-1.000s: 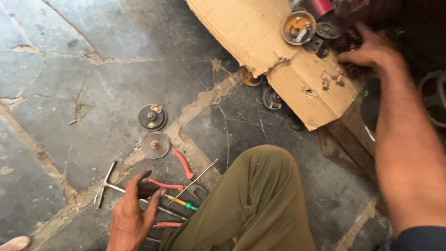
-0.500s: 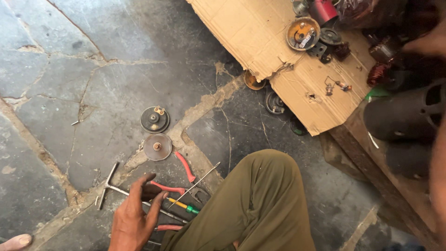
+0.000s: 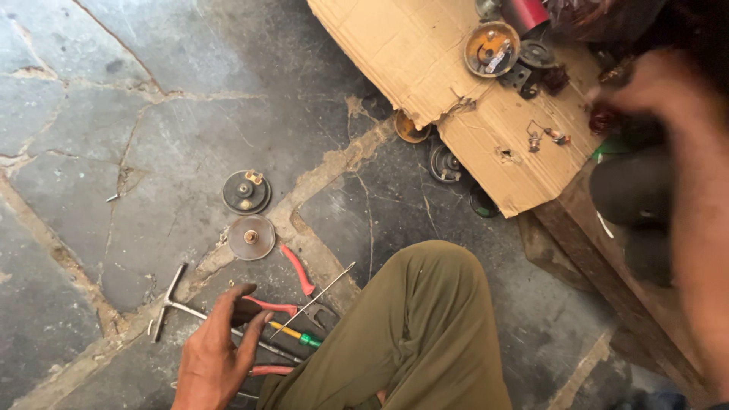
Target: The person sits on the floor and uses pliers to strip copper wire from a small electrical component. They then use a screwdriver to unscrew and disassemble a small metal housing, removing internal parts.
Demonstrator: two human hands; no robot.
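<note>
Left hand [image 3: 216,353], fingers spread, rests on one T-handled wrench [image 3: 176,304]; two round metal discs [image 3: 247,192] just beyond fingertips. Right hand [image 3: 645,87] blurry, can't tell.

Cracked stone floor [image 3: 114,114] bears two discs [image 3: 247,192] (round, metal), pliers [image 3: 296,269], cardboard [image 3: 425,53].

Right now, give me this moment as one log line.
left hand: fingers on tool pile, by red-handled pliers | right hand: blurred, above cardboard, grip unclear | two round discs on stone floor
</note>
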